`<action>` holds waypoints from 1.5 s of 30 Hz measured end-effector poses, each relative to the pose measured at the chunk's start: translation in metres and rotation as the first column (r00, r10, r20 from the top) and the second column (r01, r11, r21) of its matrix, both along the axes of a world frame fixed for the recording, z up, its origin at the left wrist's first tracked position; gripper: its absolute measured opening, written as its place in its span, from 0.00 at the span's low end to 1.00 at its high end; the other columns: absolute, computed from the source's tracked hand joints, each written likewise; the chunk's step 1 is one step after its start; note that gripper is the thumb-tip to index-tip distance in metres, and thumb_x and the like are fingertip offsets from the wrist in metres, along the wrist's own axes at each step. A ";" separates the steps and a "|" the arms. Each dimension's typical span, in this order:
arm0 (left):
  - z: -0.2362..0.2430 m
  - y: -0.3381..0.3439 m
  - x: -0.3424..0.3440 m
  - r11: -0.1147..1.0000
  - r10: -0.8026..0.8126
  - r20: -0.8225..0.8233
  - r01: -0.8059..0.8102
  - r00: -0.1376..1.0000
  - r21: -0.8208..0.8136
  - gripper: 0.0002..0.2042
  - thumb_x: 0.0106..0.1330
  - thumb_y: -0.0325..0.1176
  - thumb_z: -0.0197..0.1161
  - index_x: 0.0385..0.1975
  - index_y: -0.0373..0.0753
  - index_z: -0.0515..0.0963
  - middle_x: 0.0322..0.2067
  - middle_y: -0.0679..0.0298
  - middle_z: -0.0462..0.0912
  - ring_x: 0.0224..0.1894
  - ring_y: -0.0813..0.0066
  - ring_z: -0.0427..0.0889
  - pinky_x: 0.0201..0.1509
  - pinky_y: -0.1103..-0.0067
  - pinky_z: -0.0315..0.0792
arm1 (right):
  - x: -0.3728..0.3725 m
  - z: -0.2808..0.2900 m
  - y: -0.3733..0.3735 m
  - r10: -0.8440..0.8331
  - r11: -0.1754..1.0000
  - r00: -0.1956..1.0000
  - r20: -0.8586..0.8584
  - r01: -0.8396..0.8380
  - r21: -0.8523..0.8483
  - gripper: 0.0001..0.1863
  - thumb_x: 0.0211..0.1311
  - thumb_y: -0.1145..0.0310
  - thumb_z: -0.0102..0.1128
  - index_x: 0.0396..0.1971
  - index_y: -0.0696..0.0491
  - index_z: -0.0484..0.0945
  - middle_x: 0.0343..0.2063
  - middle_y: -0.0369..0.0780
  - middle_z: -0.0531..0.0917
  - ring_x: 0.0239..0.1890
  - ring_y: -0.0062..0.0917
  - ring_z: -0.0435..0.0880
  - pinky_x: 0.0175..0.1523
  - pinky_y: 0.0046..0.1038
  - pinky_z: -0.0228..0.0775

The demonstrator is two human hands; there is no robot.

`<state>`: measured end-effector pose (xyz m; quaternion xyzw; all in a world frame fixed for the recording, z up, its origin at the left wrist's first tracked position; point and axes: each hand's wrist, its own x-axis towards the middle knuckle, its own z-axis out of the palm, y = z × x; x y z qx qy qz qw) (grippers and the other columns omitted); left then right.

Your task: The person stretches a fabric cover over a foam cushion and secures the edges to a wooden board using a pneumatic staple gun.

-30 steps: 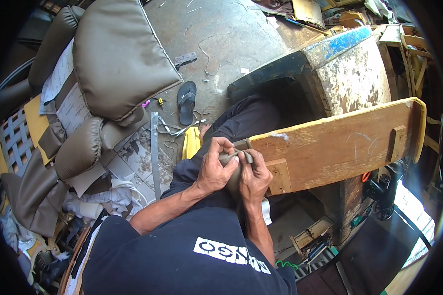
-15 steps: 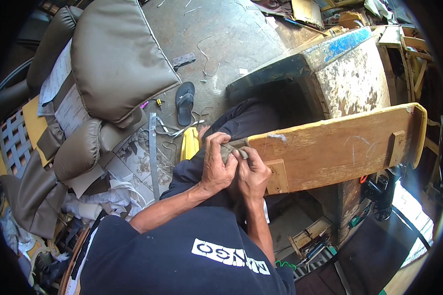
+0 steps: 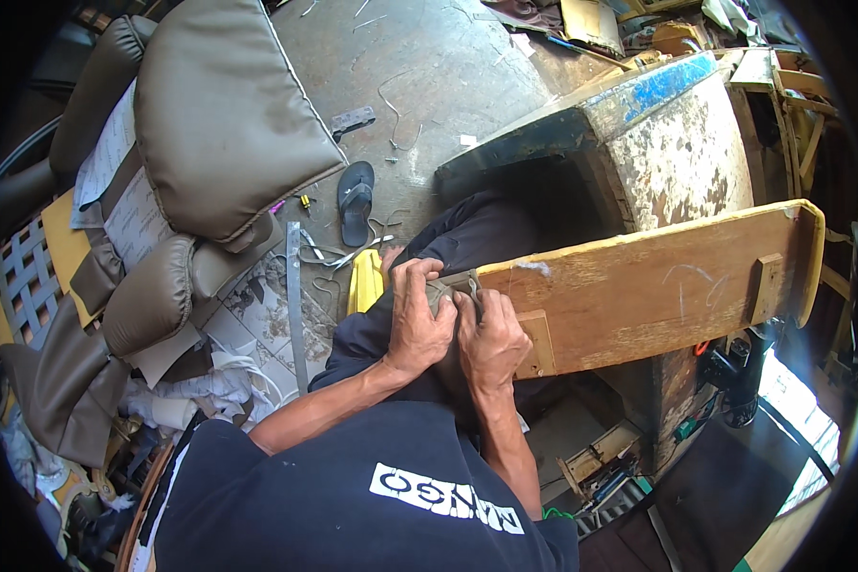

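Observation:
A wooden board (image 3: 629, 300) edged with yellow padding extends to the right from my hands. At its near left end is a piece of grey-brown upholstery material (image 3: 455, 283). My left hand (image 3: 419, 319) is closed on the material, fingers bent over its upper edge and thumb raised toward the right hand. Just beside it, my right hand (image 3: 493, 338) pinches the material against the board's end, its fingers curled. A small wooden block (image 3: 536, 343) is fixed to the board next to my right hand. My palms hide most of the material.
Brown padded cushions (image 3: 229, 114) lie at the left. A worn wooden stand (image 3: 677, 143) rises behind the board, partly over my legs. A black sandal (image 3: 356, 203), a metal strip (image 3: 296, 305) and scraps are on the floor. A black power tool (image 3: 739, 377) lies at the lower right.
My right hand has shifted slightly right, away from the left hand. The material bunched between my fingers now shows less. My left hand stays nearly in place.

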<state>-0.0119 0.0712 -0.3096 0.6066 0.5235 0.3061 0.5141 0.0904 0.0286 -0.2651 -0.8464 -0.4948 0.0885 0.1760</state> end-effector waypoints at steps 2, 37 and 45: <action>0.001 0.004 -0.002 0.998 -0.007 0.018 0.008 1.000 -0.064 0.22 0.59 0.20 0.61 0.55 0.33 0.71 0.50 0.49 0.72 0.56 0.52 0.74 0.65 0.61 0.68 | -0.003 -0.003 0.001 0.003 1.000 0.999 0.035 -0.002 -0.025 0.13 0.65 0.58 0.70 0.31 0.50 0.77 0.27 0.39 0.82 0.23 0.42 0.83 0.26 0.39 0.75; -0.013 0.024 -0.003 0.992 -0.088 -0.055 0.083 0.995 -0.091 0.21 0.60 0.23 0.58 0.56 0.35 0.74 0.50 0.49 0.76 0.54 0.55 0.80 0.61 0.64 0.75 | 0.326 0.072 -0.678 -0.761 0.001 0.266 0.592 0.913 -0.408 0.52 0.51 0.38 0.69 0.72 0.54 0.69 0.64 0.56 0.77 0.68 0.53 0.74 0.69 0.45 0.68; -0.002 0.012 0.003 0.998 -0.062 -0.112 0.062 0.992 0.001 0.22 0.59 0.21 0.58 0.56 0.35 0.74 0.48 0.52 0.75 0.50 0.58 0.80 0.59 0.65 0.75 | 0.241 0.082 -0.508 -0.792 -0.184 -0.081 0.605 0.977 -0.110 0.35 0.63 0.49 0.58 0.67 0.52 0.74 0.56 0.55 0.83 0.57 0.55 0.82 0.62 0.49 0.71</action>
